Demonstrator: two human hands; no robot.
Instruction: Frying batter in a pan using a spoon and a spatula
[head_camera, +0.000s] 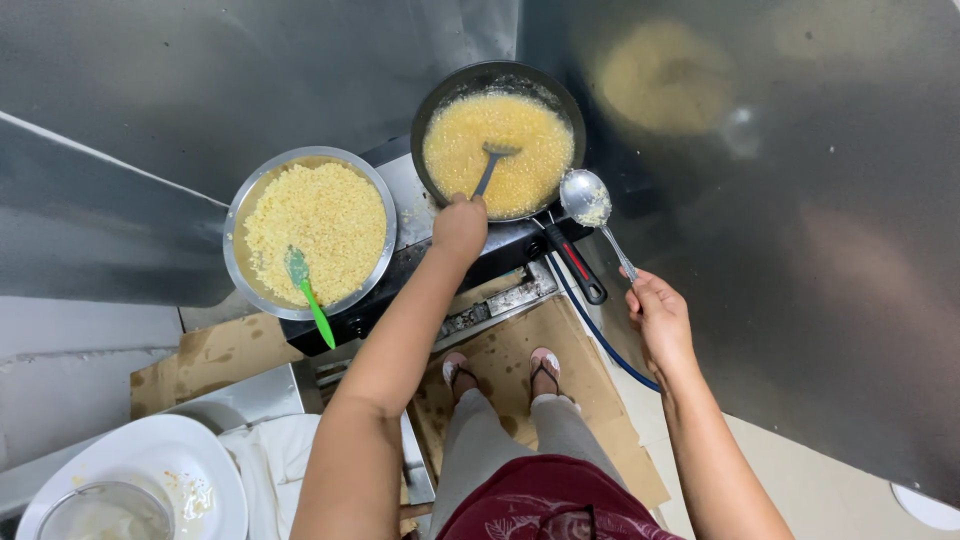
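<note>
A dark frying pan (440, 105) full of yellow bubbling food stands on a black stove (500, 250). My left hand (460, 225) grips the handle of a metal spatula (490, 165) whose blade rests in the pan's food. My right hand (655, 315) holds a metal ladle (585, 198) by its thin handle; the bowl carries a little yellow food and hovers beside the pan's right rim. A round metal bowl (238, 215) of yellow grainy food sits left of the pan, with a green spatula (308, 290) lying in it.
Shiny metal walls rise behind and right of the stove. The pan's black and red handle (575, 265) points toward me. A blue hose (600, 335) runs across cardboard (520, 350) on the floor by my sandalled feet. White plates (150, 460) and a glass bowl (105, 512) sit at lower left.
</note>
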